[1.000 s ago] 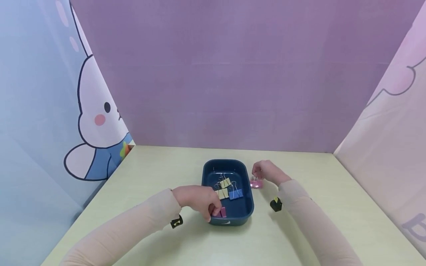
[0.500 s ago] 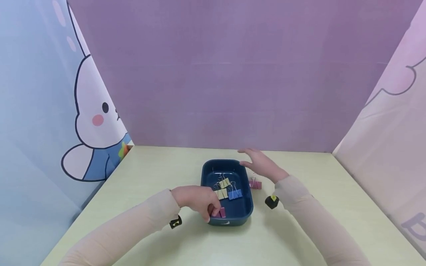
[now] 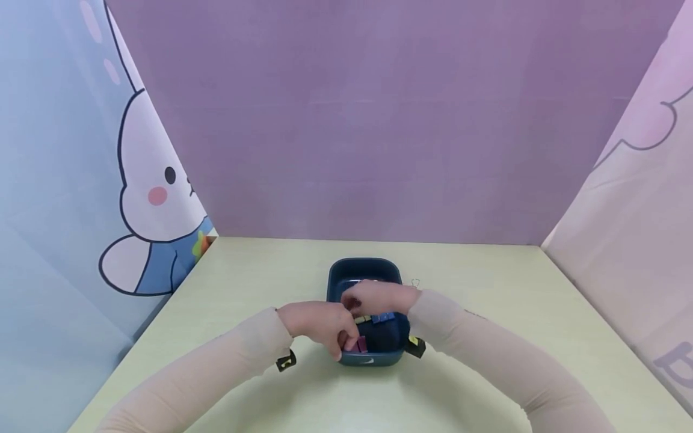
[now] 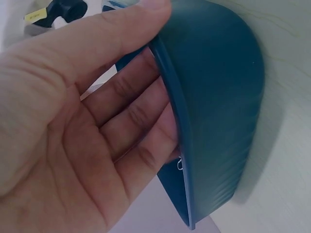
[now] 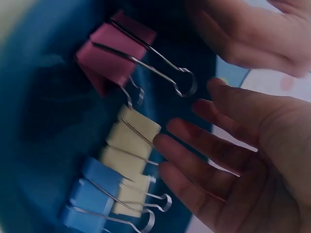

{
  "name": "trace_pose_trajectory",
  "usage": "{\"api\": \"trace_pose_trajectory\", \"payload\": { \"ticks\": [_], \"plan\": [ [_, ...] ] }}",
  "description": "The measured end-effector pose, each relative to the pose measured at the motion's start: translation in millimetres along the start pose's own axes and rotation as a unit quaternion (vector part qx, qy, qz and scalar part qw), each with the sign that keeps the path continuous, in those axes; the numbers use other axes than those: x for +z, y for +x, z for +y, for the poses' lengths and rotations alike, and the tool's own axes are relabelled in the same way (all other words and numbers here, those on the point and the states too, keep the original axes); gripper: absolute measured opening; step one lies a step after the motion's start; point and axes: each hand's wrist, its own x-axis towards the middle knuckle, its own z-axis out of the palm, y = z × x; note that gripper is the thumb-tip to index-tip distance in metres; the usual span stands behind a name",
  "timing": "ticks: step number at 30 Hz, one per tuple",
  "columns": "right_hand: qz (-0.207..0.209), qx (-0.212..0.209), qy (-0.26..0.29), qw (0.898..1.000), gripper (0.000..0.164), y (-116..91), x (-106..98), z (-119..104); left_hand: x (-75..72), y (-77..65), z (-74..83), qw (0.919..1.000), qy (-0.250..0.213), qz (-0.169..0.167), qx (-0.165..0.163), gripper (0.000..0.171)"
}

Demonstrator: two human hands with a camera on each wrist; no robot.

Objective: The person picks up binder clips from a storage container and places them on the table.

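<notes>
A dark blue rectangular box (image 3: 399,359) stands on the table. My left hand (image 3: 319,325) grips its near-left rim, the thumb outside and the fingers inside, as the wall in the left wrist view (image 4: 214,97) also shows. Over the box's left part reaches my right hand (image 3: 376,296). In the right wrist view its fingers are loosely bent with nothing between them, the tips right beside a yellow binder clip (image 5: 133,136). Near it lie a pink binder clip (image 5: 112,56), a blue binder clip (image 5: 95,194) and another yellow one, all inside the box with wire handles up.
Just right of the box, the wire handle (image 3: 415,282) of another clip shows behind my right wrist, its body hidden. A pale yellow table (image 3: 281,270) meets a purple backdrop (image 3: 373,120), with printed cloth at both sides.
My right hand has let go of the pink clip right of the box, lifted, and moved left and down over the clips inside. The left hand stays on the rim.
</notes>
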Motion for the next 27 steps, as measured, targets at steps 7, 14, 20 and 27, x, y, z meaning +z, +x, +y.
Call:
{"api": "trace_pose_trajectory", "payload": {
  "ticks": [7, 14, 20, 27],
  "plan": [
    [-0.043, 0.014, 0.001, 0.999, 0.018, 2, 14, -3, 1.0, -0.5, 0.5, 1.0000, 0.002, 0.006, -0.005, 0.017],
    [-0.042, 0.027, 0.032, 0.998, 0.024, 1, 15, -5, 2.3, -1.3, -1.7, 1.0000, -0.001, 0.008, -0.003, 0.018],
    [-0.032, 0.029, 0.023, 0.999, 0.017, -1, 10, -1, 2.6, -1.4, -3.4, 0.9999, 0.000, 0.008, 0.008, 0.018],
    [0.066, 0.007, 0.031, 0.997, 0.016, -28, -31, 9, 2.9, -3.2, -3.1, 0.9999, -0.006, 0.002, 0.015, 0.019]
  ]
}}
